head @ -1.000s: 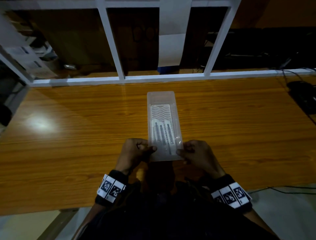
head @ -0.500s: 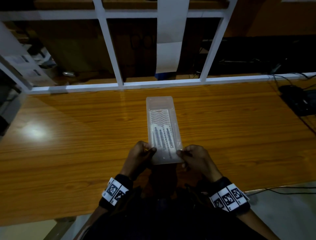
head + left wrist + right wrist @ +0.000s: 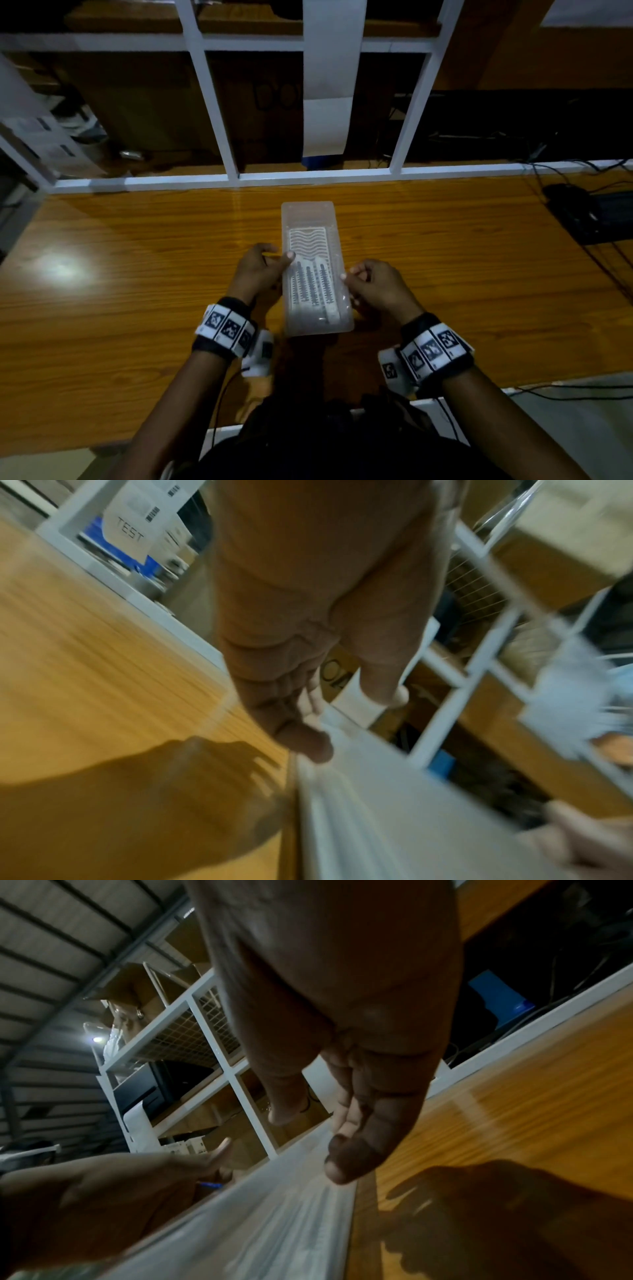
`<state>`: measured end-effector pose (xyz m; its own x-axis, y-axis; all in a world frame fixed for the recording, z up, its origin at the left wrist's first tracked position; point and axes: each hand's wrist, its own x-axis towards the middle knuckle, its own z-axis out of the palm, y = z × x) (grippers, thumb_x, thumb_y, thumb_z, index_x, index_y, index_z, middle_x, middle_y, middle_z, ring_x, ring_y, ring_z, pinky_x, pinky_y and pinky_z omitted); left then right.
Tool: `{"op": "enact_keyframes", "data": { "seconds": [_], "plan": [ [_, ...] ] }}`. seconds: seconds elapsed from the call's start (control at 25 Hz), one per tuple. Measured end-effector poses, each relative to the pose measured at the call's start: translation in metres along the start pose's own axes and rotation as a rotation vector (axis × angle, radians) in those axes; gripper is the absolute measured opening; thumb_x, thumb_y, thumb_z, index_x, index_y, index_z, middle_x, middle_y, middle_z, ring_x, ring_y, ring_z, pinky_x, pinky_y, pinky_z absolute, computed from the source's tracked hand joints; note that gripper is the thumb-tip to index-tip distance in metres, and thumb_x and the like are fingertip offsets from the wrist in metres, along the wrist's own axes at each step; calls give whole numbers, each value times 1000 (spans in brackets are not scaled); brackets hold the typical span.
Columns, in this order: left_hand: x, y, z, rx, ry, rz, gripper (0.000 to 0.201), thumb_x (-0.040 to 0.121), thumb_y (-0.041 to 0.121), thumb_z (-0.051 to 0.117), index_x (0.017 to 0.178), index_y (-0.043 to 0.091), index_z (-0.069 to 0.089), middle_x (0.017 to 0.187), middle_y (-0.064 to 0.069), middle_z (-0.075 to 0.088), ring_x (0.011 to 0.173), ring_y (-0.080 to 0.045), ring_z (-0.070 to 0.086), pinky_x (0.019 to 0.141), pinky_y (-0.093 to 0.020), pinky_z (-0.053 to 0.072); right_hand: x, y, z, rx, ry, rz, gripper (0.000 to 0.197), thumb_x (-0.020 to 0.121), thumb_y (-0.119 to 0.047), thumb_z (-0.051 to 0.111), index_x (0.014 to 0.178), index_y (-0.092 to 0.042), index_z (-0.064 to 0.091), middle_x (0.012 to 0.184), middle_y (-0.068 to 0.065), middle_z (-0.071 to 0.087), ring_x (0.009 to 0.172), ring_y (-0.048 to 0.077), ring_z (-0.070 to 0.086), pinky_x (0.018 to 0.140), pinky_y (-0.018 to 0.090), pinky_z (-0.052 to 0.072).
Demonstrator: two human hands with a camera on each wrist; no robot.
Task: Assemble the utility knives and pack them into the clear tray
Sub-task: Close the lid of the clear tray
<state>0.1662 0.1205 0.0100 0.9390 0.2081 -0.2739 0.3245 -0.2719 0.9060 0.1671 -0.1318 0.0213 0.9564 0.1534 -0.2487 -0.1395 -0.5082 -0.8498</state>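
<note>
A clear tray (image 3: pixel 308 207) lies lengthways at the middle of the wooden table (image 3: pixel 137 274). Inside it lie white ridged utility knives (image 3: pixel 313 284) side by side. My left hand (image 3: pixel 274 265) grips the tray's left long rim, thumb on top. Opposite, my right hand (image 3: pixel 349 278) pinches the right long rim. The left wrist view shows the left hand (image 3: pixel 308 723) on the tray's edge (image 3: pixel 377 804), blurred. The right wrist view shows the right hand (image 3: pixel 342 1139) on the tray (image 3: pixel 291 1204). Whether the tray rests on the table I cannot tell.
A white shelf frame (image 3: pixel 308 178) runs along the table's back edge, with a paper sheet (image 3: pixel 329 85) hanging on it. A black device (image 3: pixel 582 219) with cables sits at the right end. The table's front edge is close to my wrists.
Both hands have slid from the tray's near corners forward to the middle of its long sides. The view has tilted, so more of my arms shows.
</note>
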Motion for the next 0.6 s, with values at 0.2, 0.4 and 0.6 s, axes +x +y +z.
{"op": "enact_keyframes", "data": {
  "seconds": [0.2, 0.4, 0.6],
  "plan": [
    [36, 8, 16, 1, 141, 122, 29, 94, 30, 72, 111, 10, 59, 88, -15, 64, 81, -30, 63, 67, -38, 55, 51, -13, 11, 113, 74, 37, 21, 88, -28, 77, 95, -14, 63, 91, 11, 74, 67, 21, 68, 56, 32, 53],
    [51, 4, 23, -92, 138, 35, 19, 93, 13, 73, 98, 2, 58, 68, -1, 56, 66, -25, 58, 47, -22, 45, 62, -12, 10, 345, 47, 216, 22, 85, -10, 80, 94, -1, 62, 75, 15, 68, 53, 22, 58, 43, 27, 51],
    [66, 24, 7, -79, -29, -144, 24, 94, 17, 73, 92, 8, 51, 70, -13, 63, 49, -25, 57, 37, -26, 47, 86, -28, -5, 159, -98, 310, 27, 82, -10, 82, 97, -6, 59, 85, 20, 68, 66, 27, 63, 55, 35, 54]
  ]
}}
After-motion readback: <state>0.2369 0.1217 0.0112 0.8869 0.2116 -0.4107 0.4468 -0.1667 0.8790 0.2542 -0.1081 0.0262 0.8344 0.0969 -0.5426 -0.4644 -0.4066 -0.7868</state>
